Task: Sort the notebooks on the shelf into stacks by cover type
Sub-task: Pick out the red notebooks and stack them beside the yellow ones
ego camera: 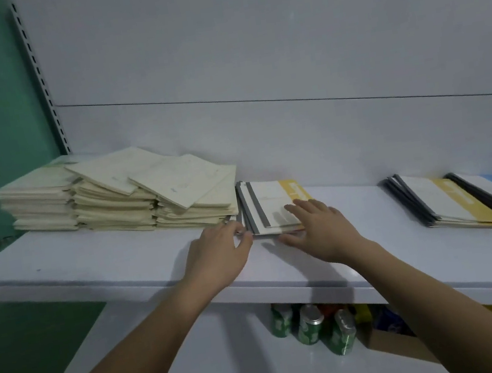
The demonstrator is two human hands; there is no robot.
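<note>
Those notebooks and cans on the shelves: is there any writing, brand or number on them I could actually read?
No text can be read.
Yellow-banded notebooks under the hands: pale marks in the band, blurred.
Right-hand stacks: same, blurred.
Cream notebooks: faint marks, unreadable.
Green cans below: pattern only, brand unreadable.

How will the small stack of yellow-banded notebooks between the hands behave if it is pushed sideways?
The small stack of yellow-banded notebooks is already fanned at its grey spines, so it would probably shear apart. The covers look thin, likely floppy when lifted. The white shelf looks smooth, so sliding should be easy.
</note>
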